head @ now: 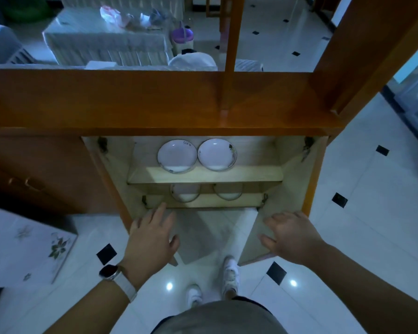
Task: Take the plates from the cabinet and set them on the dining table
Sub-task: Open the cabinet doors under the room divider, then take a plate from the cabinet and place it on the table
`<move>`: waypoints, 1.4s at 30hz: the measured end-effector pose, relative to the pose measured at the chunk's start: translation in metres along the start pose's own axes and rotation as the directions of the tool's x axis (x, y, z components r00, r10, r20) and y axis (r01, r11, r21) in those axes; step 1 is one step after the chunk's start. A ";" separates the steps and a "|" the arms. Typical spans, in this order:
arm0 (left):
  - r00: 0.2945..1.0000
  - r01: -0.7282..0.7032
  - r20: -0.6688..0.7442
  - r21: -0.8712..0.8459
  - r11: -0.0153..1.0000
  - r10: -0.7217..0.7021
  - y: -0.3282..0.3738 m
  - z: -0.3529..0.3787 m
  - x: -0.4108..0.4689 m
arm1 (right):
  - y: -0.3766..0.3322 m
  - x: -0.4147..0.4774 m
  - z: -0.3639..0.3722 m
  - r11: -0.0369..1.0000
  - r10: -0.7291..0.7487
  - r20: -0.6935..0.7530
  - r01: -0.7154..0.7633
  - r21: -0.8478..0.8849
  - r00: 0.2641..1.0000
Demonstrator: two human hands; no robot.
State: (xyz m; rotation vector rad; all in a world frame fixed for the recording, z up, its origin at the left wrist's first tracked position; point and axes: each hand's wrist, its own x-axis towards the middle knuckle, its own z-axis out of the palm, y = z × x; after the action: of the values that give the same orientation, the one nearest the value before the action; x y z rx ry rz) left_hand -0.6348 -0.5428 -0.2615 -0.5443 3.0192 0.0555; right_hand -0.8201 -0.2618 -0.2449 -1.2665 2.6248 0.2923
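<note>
The low wooden cabinet (pixel 155 102) stands open in front of me, both doors swung out. Two white plates sit side by side on its upper shelf, the left plate (pixel 177 155) and the right plate (pixel 217 153). Two more plates (pixel 185 192) lie on the lower shelf, half hidden by the shelf above. My left hand (pixel 152 233) rests flat against the left door, fingers spread. My right hand (pixel 291 235) lies on the edge of the right door (pixel 253 237), fingers curled over it. Neither hand touches a plate.
A cloth-covered table (pixel 106 42) with bags on it stands beyond the cabinet. A flowered white box (pixel 29 242) sits on the tiled floor at left. My feet in white shoes (pixel 230 273) are between the doors. Open floor lies to the right.
</note>
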 end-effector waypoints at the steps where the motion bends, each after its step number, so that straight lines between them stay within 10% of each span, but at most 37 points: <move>1: 0.999 0.038 0.019 0.024 0.999 -0.039 -0.003 0.002 -0.003 | 0.002 -0.005 0.003 1.000 0.028 -0.003 -0.028 -0.005 1.000; 16: 0.991 0.070 0.111 0.074 0.995 -0.078 -0.102 0.016 -0.015 | 0.021 -0.035 0.046 0.937 0.349 0.018 -0.349 0.030 0.937; 25: 0.996 -0.074 0.033 -0.074 0.995 0.077 -0.109 0.020 -0.010 | -0.011 0.002 0.028 0.955 0.284 -0.049 -0.278 0.107 0.958; 42: 0.992 0.122 0.057 -0.304 0.945 -0.110 -0.099 0.030 0.073 | -0.056 0.123 -0.004 0.984 0.041 -0.128 -0.018 0.179 0.991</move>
State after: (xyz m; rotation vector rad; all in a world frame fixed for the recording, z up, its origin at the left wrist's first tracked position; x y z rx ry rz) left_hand -0.6660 -0.6592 -0.2995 -0.7334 2.9474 0.5297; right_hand -0.8508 -0.3886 -0.2795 -1.2271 2.7086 -0.0225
